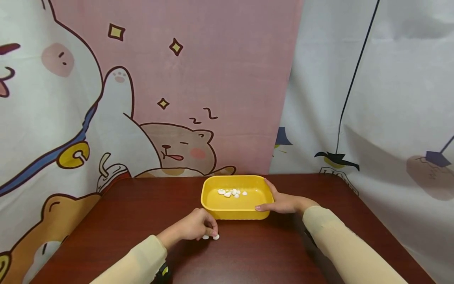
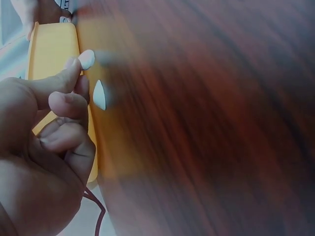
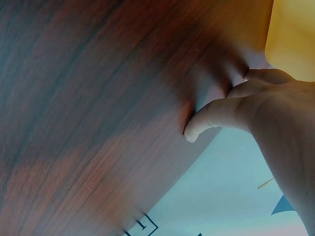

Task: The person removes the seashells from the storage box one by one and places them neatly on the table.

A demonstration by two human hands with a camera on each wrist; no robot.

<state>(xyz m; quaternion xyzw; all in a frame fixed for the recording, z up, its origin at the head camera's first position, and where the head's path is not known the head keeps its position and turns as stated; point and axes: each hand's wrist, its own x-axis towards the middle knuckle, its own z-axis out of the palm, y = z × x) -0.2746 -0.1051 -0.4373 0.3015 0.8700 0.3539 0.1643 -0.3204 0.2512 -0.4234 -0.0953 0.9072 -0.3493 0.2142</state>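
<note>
My left hand is low over the table in front of the yellow tray. Its thumb and forefinger pinch a small, smooth white piece at their tips, while the other fingers curl inward. Beside it on the table lies a second white piece, pointed at its ends. At the tray's right end, my right hand holds the wall, thumb across the front rim. In the right wrist view, several fingers spread downward outside the tray, their tips at the tabletop. Several small white pieces sit inside the tray.
The dark reddish-brown table reaches back to a patterned cloth hanging behind it. More pale cloth hangs along the right side. The tray stands near the table's back edge.
</note>
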